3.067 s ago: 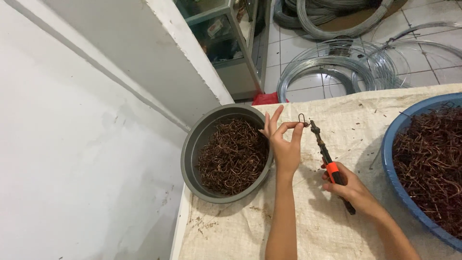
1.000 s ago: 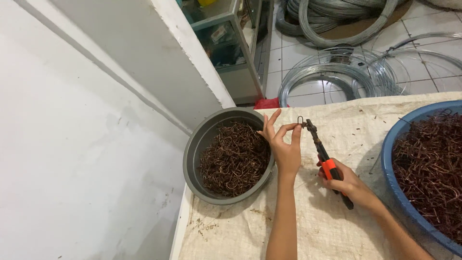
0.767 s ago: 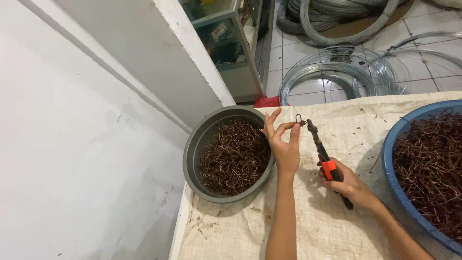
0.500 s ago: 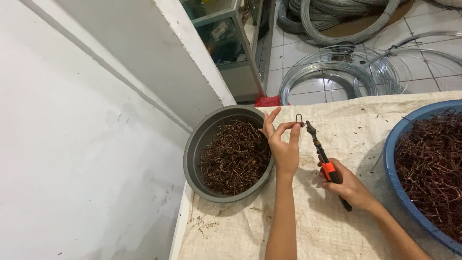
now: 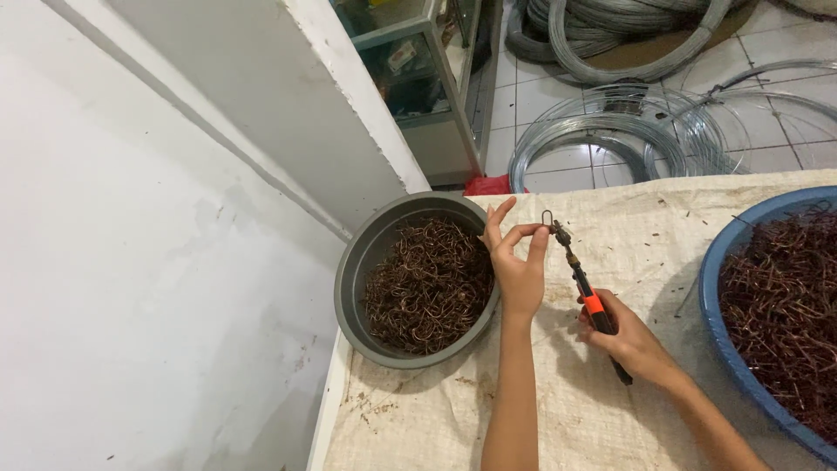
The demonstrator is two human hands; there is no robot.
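Sacking-covered bench [image 5: 610, 419], little changing from a moment ago: right hand [image 5: 629, 342] still closing around orange-handled pliers [image 5: 586, 292], nose gripping a bent wire hook [image 5: 547, 218] that left hand [image 5: 516, 270] is pinching, grey basin [image 5: 366, 288] just left.

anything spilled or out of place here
Small brown crumbs and bits lie scattered on the woven cloth near the grey basin, outside both tubs. Nothing else looks askew or damaged.
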